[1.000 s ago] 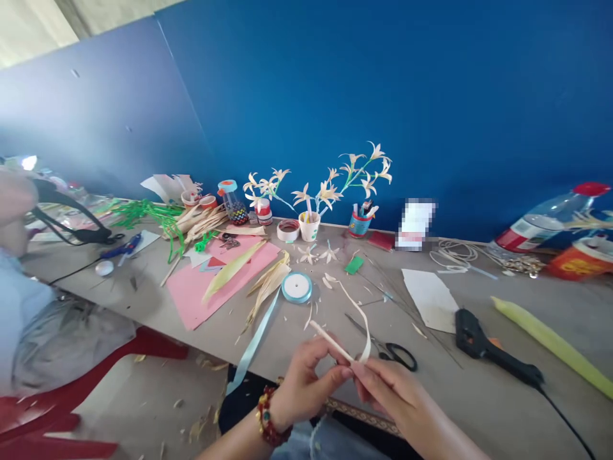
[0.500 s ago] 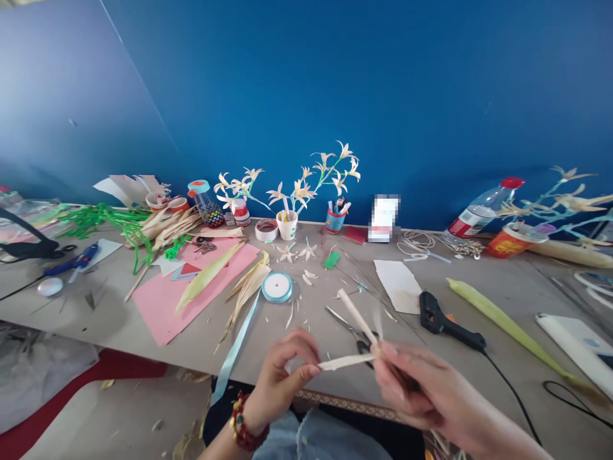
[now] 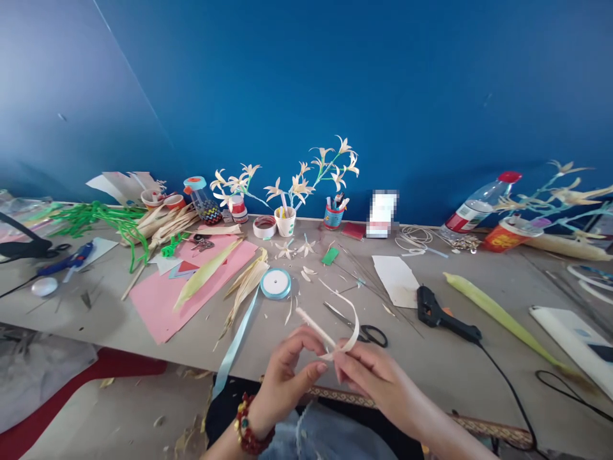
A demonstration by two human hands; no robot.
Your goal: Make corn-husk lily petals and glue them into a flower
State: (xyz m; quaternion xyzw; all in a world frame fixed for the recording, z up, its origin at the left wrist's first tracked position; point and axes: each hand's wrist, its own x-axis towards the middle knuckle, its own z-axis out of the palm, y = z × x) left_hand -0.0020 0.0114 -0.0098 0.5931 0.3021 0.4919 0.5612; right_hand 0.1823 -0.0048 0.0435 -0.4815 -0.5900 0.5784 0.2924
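Note:
A pale rod (image 3: 316, 327) points up and left from the fingers of my right hand (image 3: 371, 370), which is closed on its lower end. From the same place a thin cream husk strip (image 3: 355, 319) curls upward in a loop. My left hand (image 3: 292, 367), with a beaded bracelet (image 3: 245, 425) at the wrist, is closed near the strip's lower part, thumb and fingers curved around it. Scissors (image 3: 371, 335) lie on the table just beyond my right hand. A spool of light blue ribbon (image 3: 275, 283) rests beyond my left hand, its ribbon trailing over the table edge.
A black glue gun (image 3: 445, 319) and a green husk (image 3: 498, 313) lie to the right. Pink paper (image 3: 158, 300) is on the left. Husk flowers (image 3: 301, 185) stand in a cup at the back, near a bottle (image 3: 479, 207). Green wires (image 3: 110, 220) lie at the back left.
My right hand has moved left, bringing the rod close to my left hand. The strip, earlier stretched straight between both hands, now curls upward. More of the scissors shows.

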